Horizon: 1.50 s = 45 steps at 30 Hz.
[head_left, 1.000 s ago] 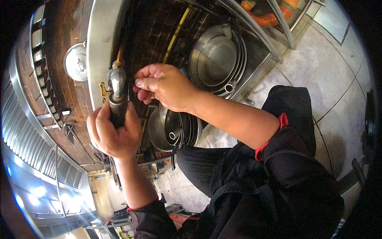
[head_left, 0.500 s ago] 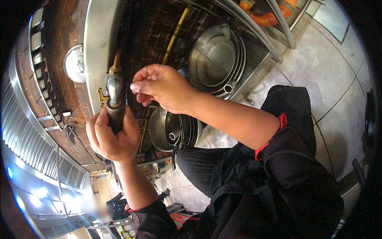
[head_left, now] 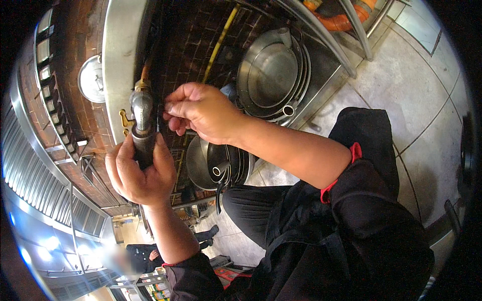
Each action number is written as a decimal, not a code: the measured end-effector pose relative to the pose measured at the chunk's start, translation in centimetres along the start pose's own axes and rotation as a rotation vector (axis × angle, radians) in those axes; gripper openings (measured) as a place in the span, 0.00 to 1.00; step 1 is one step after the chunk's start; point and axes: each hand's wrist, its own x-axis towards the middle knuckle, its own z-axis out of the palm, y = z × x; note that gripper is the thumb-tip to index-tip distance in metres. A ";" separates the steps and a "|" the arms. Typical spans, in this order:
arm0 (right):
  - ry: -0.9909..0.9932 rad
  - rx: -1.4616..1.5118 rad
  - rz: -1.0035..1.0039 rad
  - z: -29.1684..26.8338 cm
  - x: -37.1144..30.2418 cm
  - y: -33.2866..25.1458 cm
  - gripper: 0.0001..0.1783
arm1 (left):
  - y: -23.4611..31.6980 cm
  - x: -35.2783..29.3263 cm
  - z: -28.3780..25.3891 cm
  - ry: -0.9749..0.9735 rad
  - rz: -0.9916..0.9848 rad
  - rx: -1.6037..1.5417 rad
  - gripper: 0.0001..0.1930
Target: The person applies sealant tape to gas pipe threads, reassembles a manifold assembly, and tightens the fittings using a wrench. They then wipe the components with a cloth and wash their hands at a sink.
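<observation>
My left hand (head_left: 143, 175) is wrapped round a dark pipe (head_left: 144, 150), thumb on one side and fingers on the other. Joined to that pipe is a grey metal elbow fitting (head_left: 142, 108), with a brass connector (head_left: 143, 84) and a copper-coloured tube beyond it. My right hand (head_left: 206, 113) is just right of the fitting, its thumb and index finger pinched together. What the pinch holds, if anything, is too small to make out. Small brass valves (head_left: 125, 119) stick out to the left of the fitting.
Large stacked pans (head_left: 268, 70) lie on a metal shelf beyond my right arm; more pans (head_left: 216, 163) are below it. A steel panel (head_left: 118, 60) borders the fitting. A yellow pipe (head_left: 221, 42) runs along the brick wall. Another person (head_left: 145, 257) is at the lower left.
The view has shifted slightly, and the pipe and fitting appear a little farther left. My hands keep nearly the same pose. The other person at the lower left has moved to the left.
</observation>
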 end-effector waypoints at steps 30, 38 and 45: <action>-0.011 0.133 0.074 0.4 -0.4 -0.2 0.09 | 0.1 0.2 0.0 0.003 -0.015 -0.032 0.17; 0.035 -0.062 -0.016 0.5 -0.2 -0.2 0.10 | 0.0 0.1 0.1 0.007 -0.020 -0.053 0.16; 0.120 -0.250 -0.121 1.1 -0.5 -0.5 0.08 | 0.0 0.0 0.2 0.011 -0.022 -0.050 0.15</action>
